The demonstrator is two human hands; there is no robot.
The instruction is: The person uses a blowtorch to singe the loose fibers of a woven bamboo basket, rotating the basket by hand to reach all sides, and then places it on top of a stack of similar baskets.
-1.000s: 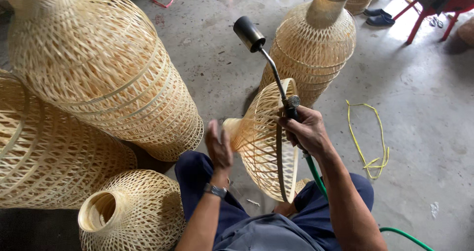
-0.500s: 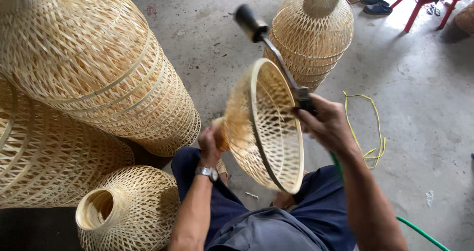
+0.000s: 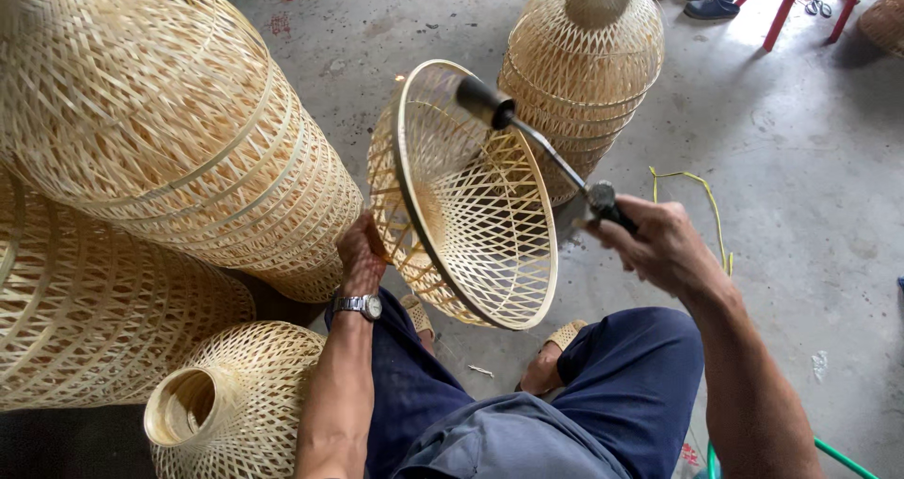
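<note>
My left hand [image 3: 361,253] grips the narrow end of a woven bamboo lampshade [image 3: 471,206], held up over my knees with its wide round mouth turned toward me and to the right. My right hand [image 3: 659,243] is closed around the handle of a gas torch [image 3: 537,140]. The torch's thin metal tube runs up and left to a dark nozzle that sits just over the shade's rim. A green hose [image 3: 838,455] trails off at the lower right.
Large woven bamboo shades stand at the left [image 3: 160,121] and lower left [image 3: 85,319]. A smaller one lies by my left knee [image 3: 235,404], another stands ahead [image 3: 584,74]. Yellow cord [image 3: 702,201] lies on the concrete floor; red stool legs [image 3: 800,8] stand at the far right.
The shade has been turned so its open mouth faces me more fully. The torch nozzle has moved down from above the shade to its rim. My view has shifted closer.
</note>
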